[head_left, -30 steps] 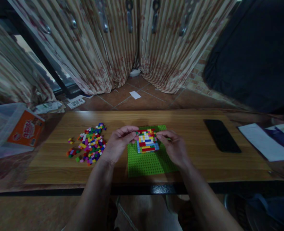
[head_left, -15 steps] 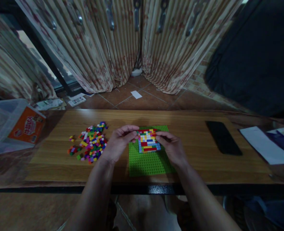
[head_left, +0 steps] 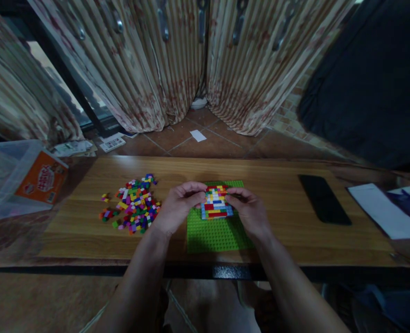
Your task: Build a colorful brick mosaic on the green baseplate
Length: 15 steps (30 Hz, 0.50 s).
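A multicoloured block of toy building bricks [head_left: 217, 209], with red, white, yellow and blue rows, sits over the upper part of a green studded baseplate [head_left: 214, 238]. My left hand [head_left: 179, 207] is closed at its upper left side, thumb and fingers pinched on the edge. On the opposite side, my right hand [head_left: 250, 210] has thumb and forefinger closed on the right edge. The fingertips cover parts of both sides, so any small loose brick between them is hidden.
A heap of loose bricks [head_left: 135, 203] lies left of the baseplate on the wooden table [head_left: 288, 245]. A black phone-like slab [head_left: 325, 199] and white paper [head_left: 382, 208] are at the right. A clear plastic bin [head_left: 7, 185] with an orange label stands at the far left.
My left hand has shifted a little to the right, its fingertips reaching further over the brick block. My right hand stays at the right edge. The view has shifted slightly.
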Available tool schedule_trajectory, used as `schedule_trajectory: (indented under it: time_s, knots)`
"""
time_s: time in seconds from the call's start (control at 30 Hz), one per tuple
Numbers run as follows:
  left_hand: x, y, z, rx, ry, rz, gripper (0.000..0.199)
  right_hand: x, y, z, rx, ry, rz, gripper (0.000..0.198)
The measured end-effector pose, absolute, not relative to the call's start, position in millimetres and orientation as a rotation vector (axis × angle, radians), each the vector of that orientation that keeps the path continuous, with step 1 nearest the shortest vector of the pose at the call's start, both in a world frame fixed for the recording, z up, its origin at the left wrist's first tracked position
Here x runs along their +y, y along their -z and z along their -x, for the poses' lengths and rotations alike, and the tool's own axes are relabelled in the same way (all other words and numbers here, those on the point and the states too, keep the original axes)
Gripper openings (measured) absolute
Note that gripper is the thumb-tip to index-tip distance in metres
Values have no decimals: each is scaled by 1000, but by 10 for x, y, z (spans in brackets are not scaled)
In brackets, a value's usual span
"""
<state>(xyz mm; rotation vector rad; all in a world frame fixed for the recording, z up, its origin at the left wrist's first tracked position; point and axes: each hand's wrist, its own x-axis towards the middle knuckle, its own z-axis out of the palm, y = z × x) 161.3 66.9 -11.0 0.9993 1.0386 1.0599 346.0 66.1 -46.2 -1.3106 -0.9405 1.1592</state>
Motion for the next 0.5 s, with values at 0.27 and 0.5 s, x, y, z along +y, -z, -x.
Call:
schedule_trajectory:
  time_s: [0.27, 0.5]
  knots:
    - [653, 124, -1649, 961, -1043, -992, 24, 622, 449, -3490, -1037, -1037, 1276, 19]
    - [644, 130, -1639, 866, -965, -1025, 32, 437, 206, -3441, -1584, -802, 1135, 19]
